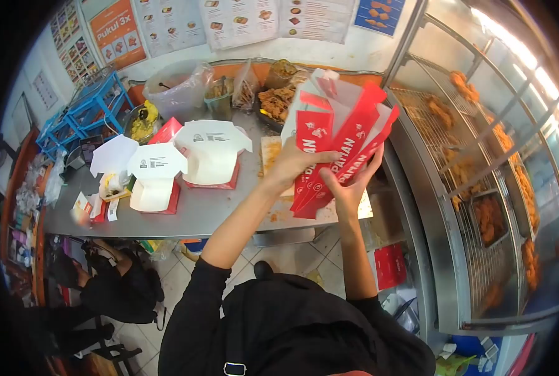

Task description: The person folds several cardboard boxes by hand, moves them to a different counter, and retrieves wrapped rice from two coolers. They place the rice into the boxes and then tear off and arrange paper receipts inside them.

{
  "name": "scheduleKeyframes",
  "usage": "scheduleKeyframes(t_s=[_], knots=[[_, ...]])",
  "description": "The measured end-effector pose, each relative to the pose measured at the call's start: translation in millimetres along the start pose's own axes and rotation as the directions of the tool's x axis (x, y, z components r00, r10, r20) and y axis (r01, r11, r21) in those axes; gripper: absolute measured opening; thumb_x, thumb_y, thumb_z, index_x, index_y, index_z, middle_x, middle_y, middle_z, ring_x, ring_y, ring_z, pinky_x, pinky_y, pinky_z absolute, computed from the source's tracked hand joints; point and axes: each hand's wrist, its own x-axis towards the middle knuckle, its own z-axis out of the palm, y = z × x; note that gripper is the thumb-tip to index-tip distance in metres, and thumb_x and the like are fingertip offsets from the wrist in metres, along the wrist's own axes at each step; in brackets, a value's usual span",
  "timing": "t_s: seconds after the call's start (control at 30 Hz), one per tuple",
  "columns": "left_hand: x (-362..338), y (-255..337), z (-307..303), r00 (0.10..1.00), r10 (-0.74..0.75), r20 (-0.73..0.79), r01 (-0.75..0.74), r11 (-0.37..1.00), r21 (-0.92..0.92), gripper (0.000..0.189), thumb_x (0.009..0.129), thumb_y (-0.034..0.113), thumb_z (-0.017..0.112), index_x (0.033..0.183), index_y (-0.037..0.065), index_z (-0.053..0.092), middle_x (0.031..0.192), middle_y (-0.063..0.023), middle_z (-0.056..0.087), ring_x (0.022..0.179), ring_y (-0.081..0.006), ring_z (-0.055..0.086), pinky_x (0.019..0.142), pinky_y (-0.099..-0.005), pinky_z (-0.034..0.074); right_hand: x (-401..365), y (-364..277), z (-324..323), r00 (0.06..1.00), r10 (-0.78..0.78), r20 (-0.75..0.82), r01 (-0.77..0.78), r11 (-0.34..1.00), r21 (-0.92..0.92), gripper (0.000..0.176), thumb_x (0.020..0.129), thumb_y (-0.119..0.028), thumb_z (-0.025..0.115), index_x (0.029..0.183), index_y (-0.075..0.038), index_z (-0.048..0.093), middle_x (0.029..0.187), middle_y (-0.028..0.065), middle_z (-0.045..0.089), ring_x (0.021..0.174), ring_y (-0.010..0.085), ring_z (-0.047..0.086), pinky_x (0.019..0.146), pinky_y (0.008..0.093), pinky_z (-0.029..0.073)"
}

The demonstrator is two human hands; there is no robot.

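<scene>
Several flat-folded red and white takeaway boxes [345, 135] are held up in a fanned bunch over the right end of the steel counter. The fingers of my left hand [293, 164] close around the bunch's left side. On its lower right side, my right hand [353, 190] grips the same boxes, thumb in front. Left of my hands, a larger takeaway box [210, 164] stands unfolded with its lid up, its visible inside bare. Beside it is a smaller open box [153, 193]. Farther left, another open box [113, 184] has food in it.
A glass-sided display cabinet [445, 263] with fried chicken on wire racks stands close on my right. Along the wall are a black bowl of fried pieces [276, 102], a bagged tub [176, 94] and a blue rack [98, 103]. Another person [113, 285] is at lower left.
</scene>
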Motion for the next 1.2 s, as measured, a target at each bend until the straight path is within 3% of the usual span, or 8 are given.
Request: scheduleKeyframes(t_s=[0.33, 0.43, 0.57, 0.63, 0.77, 0.9, 1.1, 1.2], knots=[[63, -82, -89, 0.963, -0.006, -0.270, -0.014, 0.997, -0.074, 0.045, 0.091, 0.047, 0.059, 0.107, 0.005, 0.059, 0.082, 0.0007, 0.064, 0.069, -0.0046, 0.059, 0.066, -0.0242, 0.050, -35, 185, -87, 0.954, 0.125, -0.272, -0.172, 0.973, -0.155, 0.088, 0.074, 0.001, 0.062, 0.148, -0.008, 0.016, 0.141, 0.0197, 0.029, 0.132, 0.0320, 0.031, 0.110, 0.0434, 0.027], [69, -89, -107, 0.969, -0.047, -0.242, 0.038, 0.998, -0.042, 0.040, 0.095, 0.040, 0.057, 0.111, 0.004, 0.056, 0.088, -0.0011, 0.063, 0.078, -0.0080, 0.061, 0.071, -0.0251, 0.050, -41, 211, -124, 0.889, 0.243, -0.387, -0.454, 0.360, -0.815, 0.082, 0.075, -0.012, 0.067, 0.145, -0.007, 0.025, 0.139, 0.0212, 0.029, 0.129, 0.0360, 0.032, 0.109, 0.0470, 0.025], [71, -85, -75, 0.959, 0.180, -0.221, -0.160, 0.982, 0.102, 0.033, 0.095, 0.027, 0.056, 0.118, 0.003, 0.055, 0.114, -0.0060, 0.056, 0.108, -0.0150, 0.055, 0.088, -0.0280, 0.046, 1, 128, -67, 0.948, -0.180, -0.264, -0.160, 0.446, -0.880, 0.079, 0.074, -0.020, 0.072, 0.141, -0.007, 0.034, 0.142, 0.0188, 0.026, 0.129, 0.0349, 0.030, 0.105, 0.0521, 0.026], [75, -99, -70, 0.958, 0.281, 0.062, -0.286, 0.905, 0.316, 0.040, 0.090, 0.016, 0.059, 0.127, 0.004, 0.051, 0.130, -0.0088, 0.048, 0.118, -0.0179, 0.049, 0.092, -0.0325, 0.045, 31, 84, -15, 0.997, -0.080, 0.012, 0.078, 0.923, -0.376, 0.075, 0.072, -0.017, 0.076, 0.137, -0.005, 0.039, 0.142, 0.0169, 0.032, 0.131, 0.0323, 0.032, 0.102, 0.0482, 0.033], [62, -70, -65, 0.939, 0.097, 0.331, 0.156, 0.736, -0.658, 0.057, 0.095, 0.047, 0.043, 0.139, 0.010, 0.043, 0.126, -0.0140, 0.056, 0.117, -0.0233, 0.055, 0.098, -0.0427, 0.044, 69, 60, -10, 0.926, -0.238, 0.292, 0.368, 0.739, -0.564, 0.060, 0.062, -0.013, 0.085, 0.115, -0.005, 0.058, 0.132, 0.0147, 0.049, 0.113, 0.0317, 0.053, 0.091, 0.0398, 0.046], [55, -33, -37, 0.986, -0.061, -0.156, 0.055, 0.998, -0.042, 0.051, 0.094, 0.044, 0.055, 0.127, 0.006, 0.051, 0.112, -0.0113, 0.064, 0.104, -0.0188, 0.062, 0.093, -0.0367, 0.050, 70, 33, -26, 0.786, -0.188, 0.589, 0.552, 0.643, -0.531, 0.040, 0.067, -0.004, 0.079, 0.104, -0.001, 0.065, 0.125, 0.0180, 0.055, 0.110, 0.0303, 0.058, 0.087, 0.0398, 0.052], [55, -26, -1, 0.970, -0.048, -0.240, -0.059, 0.905, -0.420, 0.037, 0.098, 0.030, 0.051, 0.124, 0.004, 0.051, 0.111, -0.0109, 0.065, 0.093, -0.0158, 0.067, 0.077, -0.0276, 0.057, 80, 12, -33, 0.838, -0.541, 0.068, 0.542, 0.812, -0.217, 0.019, 0.069, 0.008, 0.067, 0.086, 0.001, 0.070, 0.086, 0.0152, 0.069, 0.088, 0.0295, 0.067, 0.076, 0.0367, 0.056], [47, -30, 16, 0.982, 0.101, -0.161, -0.173, 0.831, -0.529, 0.033, 0.100, 0.029, 0.047, 0.121, 0.004, 0.052, 0.104, -0.0095, 0.066, 0.088, -0.0183, 0.068, 0.079, -0.0293, 0.058, 100, -20, -43, 0.532, -0.456, 0.714, 0.831, 0.442, -0.337, 0.029, 0.057, -0.004, 0.076, 0.085, -0.012, 0.074, 0.086, -0.0015, 0.066, 0.084, 0.0194, 0.059, 0.077, 0.0347, 0.044]])
